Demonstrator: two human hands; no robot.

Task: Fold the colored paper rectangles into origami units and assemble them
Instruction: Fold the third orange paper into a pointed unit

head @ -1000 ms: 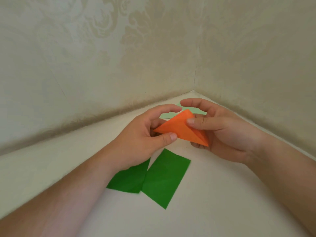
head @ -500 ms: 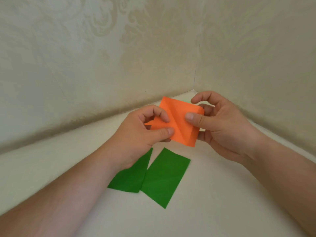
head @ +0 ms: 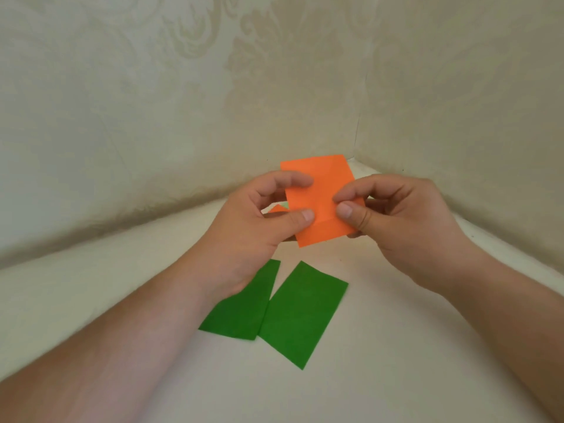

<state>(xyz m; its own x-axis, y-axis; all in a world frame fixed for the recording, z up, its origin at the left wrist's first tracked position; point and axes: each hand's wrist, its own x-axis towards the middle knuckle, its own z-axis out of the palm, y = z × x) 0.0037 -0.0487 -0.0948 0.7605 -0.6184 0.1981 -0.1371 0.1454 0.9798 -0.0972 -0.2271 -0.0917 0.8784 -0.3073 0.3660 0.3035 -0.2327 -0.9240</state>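
Observation:
An orange paper rectangle (head: 320, 193) is held upright above the surface, unfolded, with crease lines across it. My left hand (head: 259, 227) pinches its left edge between thumb and index finger. My right hand (head: 396, 221) pinches its right side the same way. Below the hands lie two green paper rectangles: one (head: 302, 312) fully in view, the other (head: 244, 309) to its left, partly under my left wrist. A sliver of orange (head: 279, 208) and a bit of light green show behind my left thumb; I cannot tell what they are.
The work surface is a white table (head: 381, 346) set in a corner. Patterned cream walls (head: 183, 102) rise close behind and to the right of the hands.
The orange paper was a folded triangle one second ago; it has been opened out into a flat rectangle and raised higher. Both hands shifted their pinch to its side edges.

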